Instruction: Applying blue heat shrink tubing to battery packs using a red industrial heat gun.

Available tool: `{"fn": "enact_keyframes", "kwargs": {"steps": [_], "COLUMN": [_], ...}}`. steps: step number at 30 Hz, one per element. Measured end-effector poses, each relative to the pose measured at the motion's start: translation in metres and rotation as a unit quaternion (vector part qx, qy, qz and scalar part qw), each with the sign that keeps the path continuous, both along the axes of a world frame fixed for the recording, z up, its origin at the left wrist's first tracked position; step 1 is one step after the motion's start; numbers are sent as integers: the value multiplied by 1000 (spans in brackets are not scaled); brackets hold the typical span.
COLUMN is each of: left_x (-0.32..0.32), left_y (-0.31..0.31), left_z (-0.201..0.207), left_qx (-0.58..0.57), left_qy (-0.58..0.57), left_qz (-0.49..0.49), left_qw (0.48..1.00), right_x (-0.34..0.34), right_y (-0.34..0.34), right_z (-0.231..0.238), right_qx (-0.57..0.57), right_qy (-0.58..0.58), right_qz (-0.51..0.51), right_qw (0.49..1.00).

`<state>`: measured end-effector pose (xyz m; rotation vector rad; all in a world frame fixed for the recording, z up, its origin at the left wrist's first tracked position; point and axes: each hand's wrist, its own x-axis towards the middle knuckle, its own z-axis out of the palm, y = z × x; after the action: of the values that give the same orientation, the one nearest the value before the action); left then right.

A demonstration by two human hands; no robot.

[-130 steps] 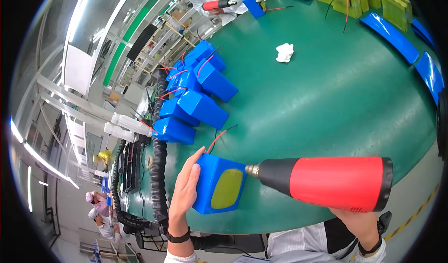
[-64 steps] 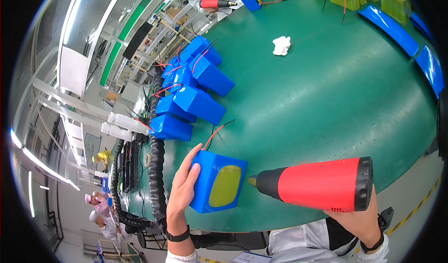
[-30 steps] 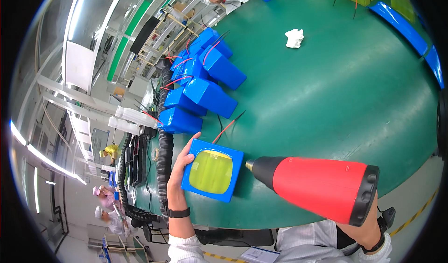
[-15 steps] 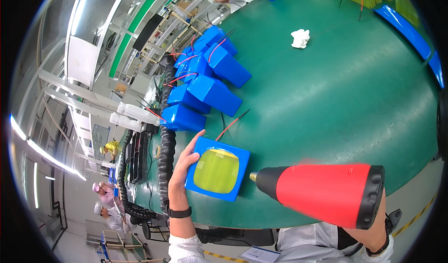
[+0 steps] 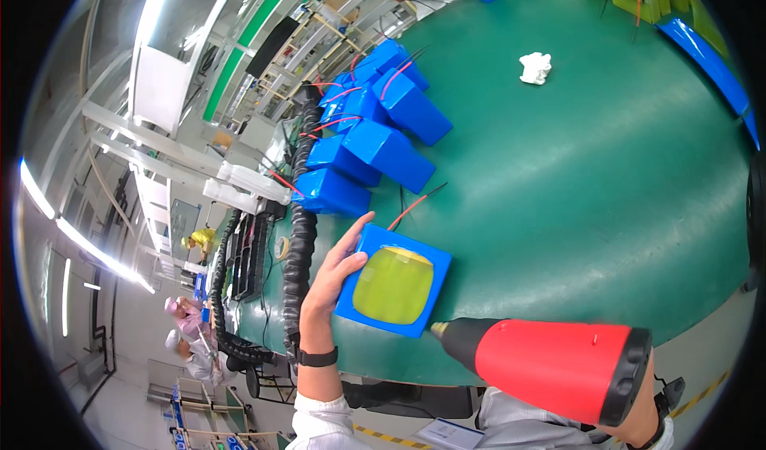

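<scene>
The battery pack (image 5: 395, 282) is wrapped in smooth, glossy blue plastic film, with a duller yellow-green patch left bare at its end. The heat gun (image 5: 550, 362) is cased in matt red plastic, with a black plastic nose and a bright metal nozzle. The table (image 5: 574, 187) is covered by a green mat with a soft sheen. A crumpled white cloth (image 5: 535, 67) looks soft and matt.

We see a bright, evenly lit fisheye view with a black rim, straight lines bowing at its edges, ceiling light strips (image 5: 76, 246) glaring at left, and soft sheen across the green table (image 5: 574, 179).
</scene>
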<state>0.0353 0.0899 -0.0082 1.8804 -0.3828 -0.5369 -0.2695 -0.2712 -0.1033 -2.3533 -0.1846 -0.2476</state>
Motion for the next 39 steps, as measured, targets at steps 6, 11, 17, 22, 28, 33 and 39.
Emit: {"fn": "enact_keyframes", "kwargs": {"steps": [6, 11, 17, 22, 28, 33, 39], "left_x": [-1, -8, -11, -17, -20, -19, -36], "left_y": [-7, -3, -12, -19, -11, -43, -32], "left_z": [-6, -4, -3, -1, 0, 0, 4], "left_qx": [26, 62, 115, 110, 113, 112, 146], "left_qy": [-27, -58, -126, -128, -117, -141, -181], "left_qz": [-8, -28, -70, -47, -25, -67, -44], "left_qw": [999, 996, 983, 985, 986, 981, 972], "right_x": [-5, 7, 17, 15, 23, 12, 12], "right_y": [-1, 2, 5, 40, 6, -8, -21], "right_z": [11, 7, 17, -11, -17, 6, 15], "right_qx": [253, 222, 254, 580, 306, 306, 306], "right_qy": [-8, -48, -44, 44, 9, 0, -82], "right_qz": [-28, -90, -146, -297, -144, -174, -260], "right_qw": [967, 970, 955, 757, 941, 936, 912]}}
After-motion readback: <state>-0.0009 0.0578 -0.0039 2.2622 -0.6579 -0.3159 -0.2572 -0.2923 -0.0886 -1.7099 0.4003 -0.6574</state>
